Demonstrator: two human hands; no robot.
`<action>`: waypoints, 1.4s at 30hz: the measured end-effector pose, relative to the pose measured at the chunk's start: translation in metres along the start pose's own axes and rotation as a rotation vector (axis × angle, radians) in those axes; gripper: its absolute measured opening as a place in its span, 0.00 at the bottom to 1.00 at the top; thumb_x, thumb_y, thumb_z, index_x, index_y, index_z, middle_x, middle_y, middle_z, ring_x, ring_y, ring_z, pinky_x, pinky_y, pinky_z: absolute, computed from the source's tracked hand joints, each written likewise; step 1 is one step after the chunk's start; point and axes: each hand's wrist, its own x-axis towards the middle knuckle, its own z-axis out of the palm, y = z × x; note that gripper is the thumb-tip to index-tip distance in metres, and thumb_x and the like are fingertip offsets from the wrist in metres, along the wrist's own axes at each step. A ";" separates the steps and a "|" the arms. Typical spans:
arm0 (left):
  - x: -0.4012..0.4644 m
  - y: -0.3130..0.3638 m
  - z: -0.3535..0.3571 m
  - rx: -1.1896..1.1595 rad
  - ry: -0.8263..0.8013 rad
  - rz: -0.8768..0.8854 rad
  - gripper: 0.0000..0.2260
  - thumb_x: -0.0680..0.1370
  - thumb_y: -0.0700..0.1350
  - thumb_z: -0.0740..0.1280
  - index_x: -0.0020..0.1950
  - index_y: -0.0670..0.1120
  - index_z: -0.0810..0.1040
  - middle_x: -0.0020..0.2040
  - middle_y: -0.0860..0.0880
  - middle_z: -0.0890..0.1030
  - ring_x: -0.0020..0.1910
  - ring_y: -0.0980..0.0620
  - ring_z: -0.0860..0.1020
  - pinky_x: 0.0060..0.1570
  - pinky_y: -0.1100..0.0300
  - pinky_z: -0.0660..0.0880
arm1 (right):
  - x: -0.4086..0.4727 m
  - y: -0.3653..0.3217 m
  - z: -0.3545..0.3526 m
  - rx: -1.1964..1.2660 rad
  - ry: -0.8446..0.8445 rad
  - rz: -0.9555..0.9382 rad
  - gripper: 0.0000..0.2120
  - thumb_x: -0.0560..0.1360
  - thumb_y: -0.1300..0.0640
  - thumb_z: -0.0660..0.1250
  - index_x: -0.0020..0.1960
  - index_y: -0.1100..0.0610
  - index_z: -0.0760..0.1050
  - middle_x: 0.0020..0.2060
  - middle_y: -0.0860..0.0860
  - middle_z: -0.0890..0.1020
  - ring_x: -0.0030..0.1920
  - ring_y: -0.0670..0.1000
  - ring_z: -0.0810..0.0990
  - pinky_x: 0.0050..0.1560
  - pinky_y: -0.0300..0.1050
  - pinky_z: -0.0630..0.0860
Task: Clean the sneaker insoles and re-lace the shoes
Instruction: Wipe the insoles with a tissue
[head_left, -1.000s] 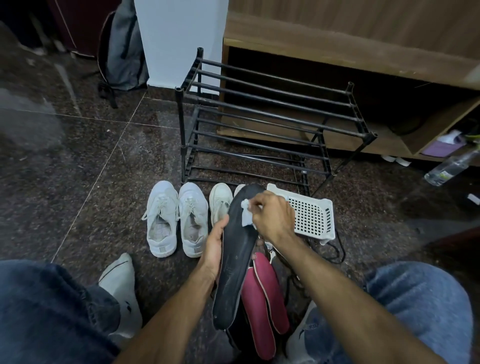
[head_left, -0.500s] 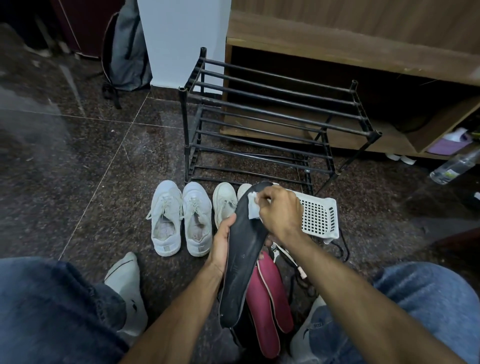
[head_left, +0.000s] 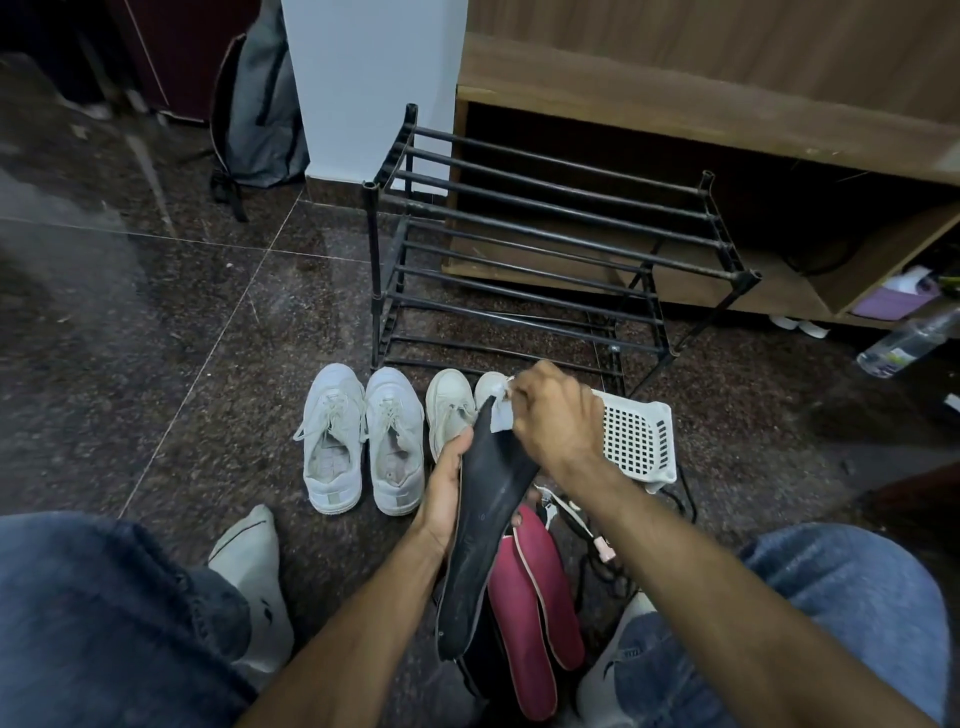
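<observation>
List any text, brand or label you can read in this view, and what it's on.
No text is readable.
Bottle: label too blurred to read.
Left sock: small dark mark, no legible letters.
Right sock: small dark mark, unreadable.
Black insole: no print visible.
White sneakers: heel tabs look blank.

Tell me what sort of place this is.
Probably a home entryway or room corner: a shoe rack on a stone tile floor, white sneakers lined up before it, a backpack against the wall.
</observation>
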 end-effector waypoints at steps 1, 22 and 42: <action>-0.001 0.002 0.002 -0.013 0.008 0.025 0.28 0.73 0.58 0.62 0.61 0.36 0.78 0.49 0.35 0.80 0.40 0.41 0.81 0.37 0.53 0.79 | -0.009 -0.002 0.001 0.007 -0.034 -0.022 0.10 0.79 0.57 0.60 0.52 0.52 0.80 0.50 0.48 0.78 0.42 0.57 0.81 0.44 0.50 0.76; 0.001 0.002 -0.010 -0.100 0.142 0.106 0.22 0.75 0.54 0.62 0.55 0.37 0.82 0.51 0.39 0.82 0.48 0.43 0.81 0.55 0.51 0.76 | -0.070 -0.017 0.020 0.068 -0.244 -0.047 0.11 0.78 0.54 0.60 0.50 0.54 0.81 0.51 0.51 0.79 0.47 0.58 0.81 0.50 0.51 0.77; -0.005 -0.010 0.000 -0.042 0.101 0.045 0.21 0.76 0.55 0.61 0.52 0.39 0.83 0.45 0.38 0.82 0.39 0.42 0.80 0.37 0.53 0.77 | -0.037 0.010 0.020 -0.049 -0.148 -0.055 0.10 0.78 0.54 0.60 0.48 0.53 0.80 0.50 0.49 0.79 0.42 0.57 0.81 0.42 0.48 0.75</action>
